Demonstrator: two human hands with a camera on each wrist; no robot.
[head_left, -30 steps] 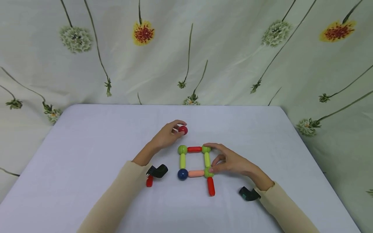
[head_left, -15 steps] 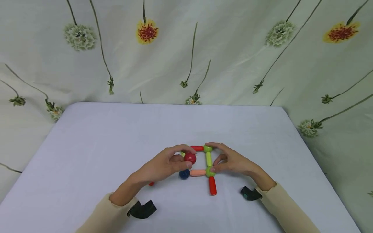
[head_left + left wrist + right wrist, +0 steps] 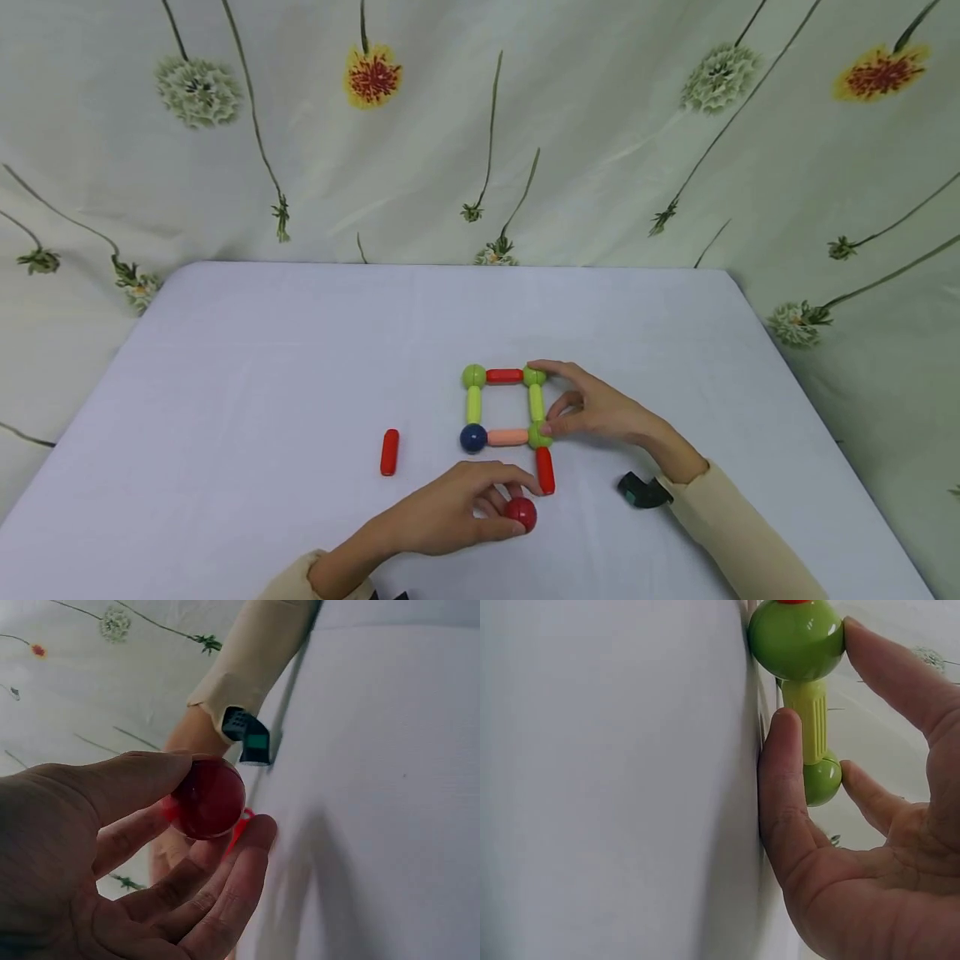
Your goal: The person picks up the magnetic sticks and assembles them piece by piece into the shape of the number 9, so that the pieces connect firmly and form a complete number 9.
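L hand (image 3: 450, 518) pinches red ball (image 3: 521, 513) btwn thumb & curled fingers, low over the white table (image 3: 225, 375), just below the red rod (image 3: 545, 470) hanging off the square frame (image 3: 504, 406); ball looks to be touching the rod's end, but can't tell for sure. R hand (image 3: 600, 410) holds the frame's right side: index on far green ball (image 3: 534, 376), thumb at near green ball (image 3: 537, 434), yellow-green rod (image 3: 536, 403) btwn them. Loose red rod (image 3: 388, 452) lies apart, left of frame.
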